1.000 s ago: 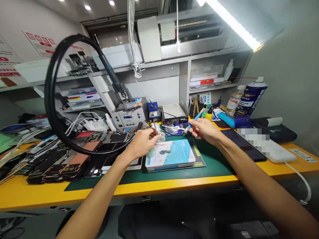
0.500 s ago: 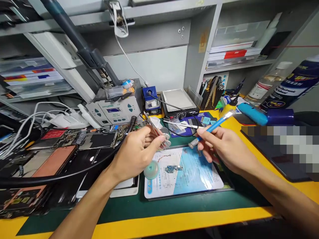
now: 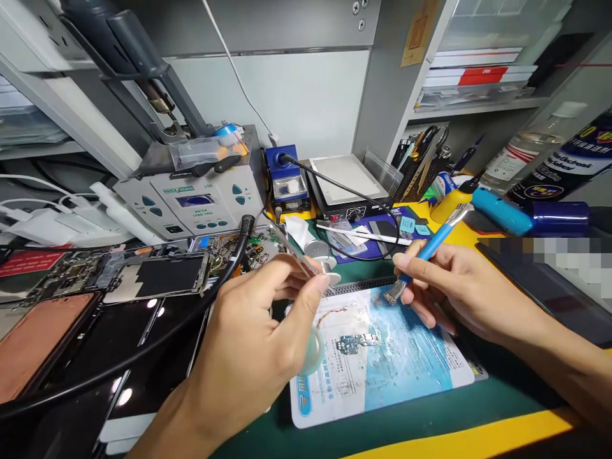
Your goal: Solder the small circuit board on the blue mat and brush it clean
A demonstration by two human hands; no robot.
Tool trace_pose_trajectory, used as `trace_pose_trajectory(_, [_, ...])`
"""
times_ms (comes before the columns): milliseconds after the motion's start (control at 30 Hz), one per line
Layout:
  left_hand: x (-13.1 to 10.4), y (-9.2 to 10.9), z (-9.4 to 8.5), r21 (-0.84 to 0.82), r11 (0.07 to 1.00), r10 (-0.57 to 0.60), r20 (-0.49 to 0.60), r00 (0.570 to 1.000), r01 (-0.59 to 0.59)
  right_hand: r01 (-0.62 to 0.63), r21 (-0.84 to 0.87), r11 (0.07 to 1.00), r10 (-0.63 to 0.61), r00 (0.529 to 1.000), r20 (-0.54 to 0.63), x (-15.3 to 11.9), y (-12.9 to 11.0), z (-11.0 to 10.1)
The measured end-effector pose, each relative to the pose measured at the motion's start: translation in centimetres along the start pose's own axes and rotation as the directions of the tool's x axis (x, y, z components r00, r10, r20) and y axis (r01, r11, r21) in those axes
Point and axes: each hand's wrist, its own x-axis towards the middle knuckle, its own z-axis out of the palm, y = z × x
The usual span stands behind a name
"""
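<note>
My left hand [image 3: 268,331] is closed on metal tweezers [image 3: 299,255], whose tips point down toward the work mat. In my right hand [image 3: 444,280] is a blue-handled brush [image 3: 433,245], its bristle end slanting down to the left just over the mat's back edge. Below and between both hands a small circuit board [image 3: 357,343] lies on the white and blue printed mat [image 3: 406,376]. A round, pale green disc [image 3: 313,354] sits at the mat's left, partly hidden by my left hand. A short copper-coloured strip [image 3: 332,312] lies behind the board.
A rework station [image 3: 196,201] and a soldering iron holder [image 3: 287,172] stand at the back, beside a heating plate [image 3: 349,185]. A thick black cable [image 3: 191,309] crosses phone parts on the left. Bottles [image 3: 526,146] and a dark tablet-like slab [image 3: 549,293] are on the right.
The view has moved closer and tipped down, so the mat and board look larger. Both hands keep their tools, with the tweezers' tips and the brush still above the mat.
</note>
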Motion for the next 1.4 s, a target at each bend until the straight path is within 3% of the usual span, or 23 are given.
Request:
trace_pose_trajectory(133, [0.0,-0.5,-0.1,0.099,0.995,0.019,0.082,0.996,-0.027,-0.019,-0.15,0.989,0.02,1.0,0.005,0.0,-1.4,0.6])
trace_pose_trajectory(267, [-0.2,-0.9,0.1,0.166,0.986,0.016,0.096,0.995,-0.032,0.019,-0.216,0.976,-0.01,0.999,0.042,0.5,-2.1,1.4])
trace_pose_trajectory(600, [-0.3,-0.4,0.3,0.125,0.99,0.031,0.202,0.979,-0.057,0.036,-0.066,0.997,-0.033,0.999,0.034,1.0,-0.4,0.8])
trace_pose_trajectory(733, [-0.3,-0.5,0.4,0.12,0.993,-0.011,0.155,0.988,-0.008,0.044,-0.051,0.998,-0.041,0.998,0.054,0.9,0.0,0.5])
trace_pose_trajectory(833, [-0.2,-0.6,0.3,-0.004,0.999,-0.043,0.098,0.994,0.043,0.058,-0.051,0.997,-0.054,0.996,0.068,0.8,-0.1,0.5])
trace_pose_trajectory(1067, [0.2,-0.4,-0.1,-0.053,0.999,0.003,0.02,1.0,-0.002,0.075,-0.074,0.994,-0.069,0.995,0.074,0.7,-0.5,0.8])
trace_pose_trajectory(1400, [0.5,-0.3,-0.3,0.022,0.999,0.022,0.195,0.981,-0.027,0.119,-0.073,0.99,-0.114,0.991,0.069,0.7,-0.3,1.0])
